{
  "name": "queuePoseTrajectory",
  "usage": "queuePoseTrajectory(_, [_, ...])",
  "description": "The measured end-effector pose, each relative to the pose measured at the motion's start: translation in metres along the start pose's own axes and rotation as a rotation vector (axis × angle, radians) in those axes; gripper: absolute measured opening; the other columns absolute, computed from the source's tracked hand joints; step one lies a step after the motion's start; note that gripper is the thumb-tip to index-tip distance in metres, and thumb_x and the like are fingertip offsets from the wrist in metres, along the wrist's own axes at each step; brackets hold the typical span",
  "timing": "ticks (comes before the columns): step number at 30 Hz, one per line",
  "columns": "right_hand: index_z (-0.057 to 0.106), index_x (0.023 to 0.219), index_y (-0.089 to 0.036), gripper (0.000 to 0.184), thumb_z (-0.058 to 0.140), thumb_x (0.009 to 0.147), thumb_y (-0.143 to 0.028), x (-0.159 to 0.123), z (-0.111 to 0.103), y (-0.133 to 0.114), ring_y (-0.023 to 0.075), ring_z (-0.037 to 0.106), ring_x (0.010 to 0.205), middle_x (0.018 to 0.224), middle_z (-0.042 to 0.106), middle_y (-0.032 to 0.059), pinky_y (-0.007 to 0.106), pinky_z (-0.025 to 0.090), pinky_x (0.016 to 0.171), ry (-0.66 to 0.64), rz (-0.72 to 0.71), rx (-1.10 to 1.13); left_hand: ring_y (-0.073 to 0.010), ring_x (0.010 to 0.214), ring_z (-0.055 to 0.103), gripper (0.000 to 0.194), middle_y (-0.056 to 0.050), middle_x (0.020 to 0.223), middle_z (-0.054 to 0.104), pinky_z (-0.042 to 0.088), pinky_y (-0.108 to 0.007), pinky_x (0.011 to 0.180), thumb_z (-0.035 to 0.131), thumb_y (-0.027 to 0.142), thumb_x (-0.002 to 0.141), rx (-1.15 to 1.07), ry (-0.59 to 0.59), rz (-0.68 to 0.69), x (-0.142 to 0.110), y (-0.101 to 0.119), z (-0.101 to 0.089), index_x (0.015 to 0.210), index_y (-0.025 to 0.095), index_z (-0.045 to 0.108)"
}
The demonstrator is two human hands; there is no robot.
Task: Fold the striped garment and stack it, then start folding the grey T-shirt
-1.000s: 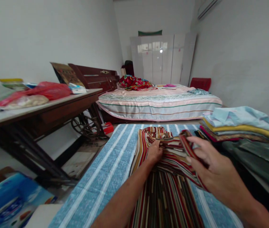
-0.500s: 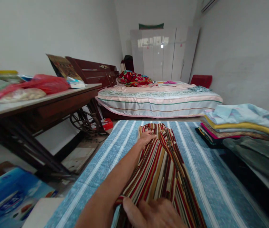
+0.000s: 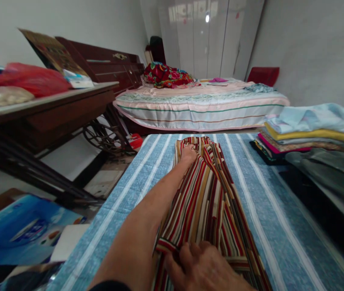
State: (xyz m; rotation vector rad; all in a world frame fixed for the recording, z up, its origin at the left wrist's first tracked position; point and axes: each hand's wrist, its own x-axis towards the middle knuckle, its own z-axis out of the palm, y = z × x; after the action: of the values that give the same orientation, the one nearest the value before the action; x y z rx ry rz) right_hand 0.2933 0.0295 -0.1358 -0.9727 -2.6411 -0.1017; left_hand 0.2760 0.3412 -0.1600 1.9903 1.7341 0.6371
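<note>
A long garment [image 3: 202, 194] with red, brown, cream and black stripes lies lengthwise on the blue-and-white striped sheet [image 3: 250, 194], its sides folded in. My left hand [image 3: 189, 152] reaches to the garment's far end, its fingers bunched on the cloth near the top edge. Close to me, my right hand [image 3: 203, 266] is over the near part, with bent fingers pressed into the cloth. A cuff-like striped band lies just left of those fingertips. The garment's nearest end is hidden by my right hand and the frame's bottom edge.
On the right stands a stack of folded clothes [image 3: 314, 133], with dark grey clothing [image 3: 332, 178] nearer me. To the left are a sewing-machine table [image 3: 68, 109] and a blue carton [image 3: 29, 230]. Another bed [image 3: 202, 109] lies beyond.
My view has tipped downward, so the scene sits higher. Both hands stay on the garment; the right one shows more of its fingers, and a crosswise fold shows beside it.
</note>
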Motion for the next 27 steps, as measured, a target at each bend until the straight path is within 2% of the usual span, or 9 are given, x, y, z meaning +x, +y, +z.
queuePoseTrajectory(3, [0.049, 0.106, -0.017, 0.026, 0.056, 0.082, -0.023, -0.011, -0.002, 0.002, 0.0152, 0.052, 0.049, 0.066, 0.059, -0.0001, 0.026, 0.031, 0.038, -0.018, -0.004, 0.075, -0.0170, 0.096, 0.061, 0.033, -0.006, 0.100, 0.069, 0.044, -0.025, 0.084, 0.052, 0.010, 0.077, 0.068, 0.024, 0.051, -0.004, 0.005, 0.000, 0.108, 0.015, 0.064])
queuePoseTrajectory(6, [0.051, 0.101, -0.019, 0.017, 0.051, 0.084, -0.019, -0.021, -0.019, 0.018, 0.0145, 0.052, 0.054, 0.070, 0.059, -0.0013, 0.027, 0.039, 0.048, -0.022, 0.101, 0.158, -0.0172, 0.095, 0.061, 0.035, -0.005, 0.095, 0.070, 0.045, -0.025, 0.084, 0.052, 0.008, 0.076, 0.131, 0.035, 0.098, -0.008, 0.009, -0.002, 0.109, 0.015, 0.061])
queuePoseTrajectory(8, [0.054, 0.098, -0.019, 0.014, 0.047, 0.086, -0.015, -0.024, -0.030, 0.035, 0.0158, 0.056, 0.065, 0.077, 0.061, 0.0014, 0.030, 0.045, 0.059, 0.020, 0.226, 0.147, -0.0178, 0.097, 0.061, 0.034, -0.006, 0.099, 0.068, 0.044, -0.027, 0.087, 0.049, 0.008, 0.078, 0.174, 0.047, 0.133, -0.010, 0.010, -0.002, 0.110, 0.016, 0.060])
queuePoseTrajectory(10, [0.057, 0.102, -0.018, 0.018, 0.048, 0.087, -0.017, -0.026, -0.034, 0.054, 0.0199, 0.059, 0.086, 0.094, 0.064, 0.0070, 0.035, 0.048, 0.075, 0.067, 0.345, 0.103, -0.0187, 0.101, 0.059, 0.033, -0.008, 0.105, 0.066, 0.044, -0.028, 0.089, 0.046, 0.009, 0.080, 0.219, 0.056, 0.175, -0.013, 0.010, -0.003, 0.110, 0.016, 0.058])
queuePoseTrajectory(13, [0.054, 0.120, -0.013, 0.043, 0.059, 0.083, -0.033, -0.030, -0.024, 0.079, 0.0301, 0.048, 0.118, 0.125, 0.055, 0.0163, 0.047, 0.040, 0.095, 0.041, 0.508, 0.047, -0.0208, 0.104, 0.057, 0.034, -0.011, 0.112, 0.061, 0.044, -0.031, 0.090, 0.044, 0.010, 0.082, 0.288, 0.052, 0.241, -0.019, 0.008, -0.003, 0.113, 0.016, 0.055])
queuePoseTrajectory(15, [0.049, 0.129, -0.009, 0.064, 0.064, 0.078, -0.045, -0.035, -0.012, 0.088, 0.0340, 0.038, 0.127, 0.136, 0.046, 0.0204, 0.052, 0.034, 0.101, -0.048, 0.590, 0.047, -0.0216, 0.106, 0.056, 0.034, -0.011, 0.115, 0.058, 0.044, -0.033, 0.090, 0.045, 0.010, 0.082, 0.334, 0.036, 0.286, -0.022, 0.007, -0.004, 0.114, 0.017, 0.053])
queuePoseTrajectory(17, [0.044, 0.134, -0.008, 0.074, 0.062, 0.076, -0.052, -0.040, -0.001, 0.092, 0.0342, 0.032, 0.132, 0.142, 0.038, 0.0208, 0.053, 0.029, 0.104, -0.121, 0.631, 0.072, -0.0213, 0.109, 0.054, 0.033, -0.011, 0.117, 0.056, 0.044, -0.033, 0.091, 0.045, 0.010, 0.082, 0.375, 0.015, 0.329, -0.023, 0.006, -0.005, 0.113, 0.018, 0.054])
queuePoseTrajectory(20, [0.039, 0.138, -0.011, 0.076, 0.058, 0.078, -0.055, -0.045, 0.009, 0.092, 0.0320, 0.027, 0.135, 0.146, 0.032, 0.0175, 0.052, 0.026, 0.107, -0.138, 0.642, 0.099, -0.0209, 0.109, 0.053, 0.028, -0.010, 0.115, 0.056, 0.044, -0.032, 0.091, 0.044, 0.011, 0.084, 0.428, -0.008, 0.362, -0.021, 0.005, -0.005, 0.108, 0.018, 0.056])
queuePoseTrajectory(27, [0.036, 0.141, -0.015, 0.077, 0.056, 0.079, -0.057, -0.046, 0.013, 0.092, 0.0317, 0.024, 0.136, 0.148, 0.029, 0.0150, 0.052, 0.023, 0.108, -0.109, 0.644, 0.145, -0.0236, 0.106, 0.055, 0.025, -0.014, 0.109, 0.058, 0.046, -0.035, 0.089, 0.042, 0.008, 0.084, 0.509, -0.004, 0.366, -0.013, 0.007, -0.007, 0.100, 0.012, 0.060])
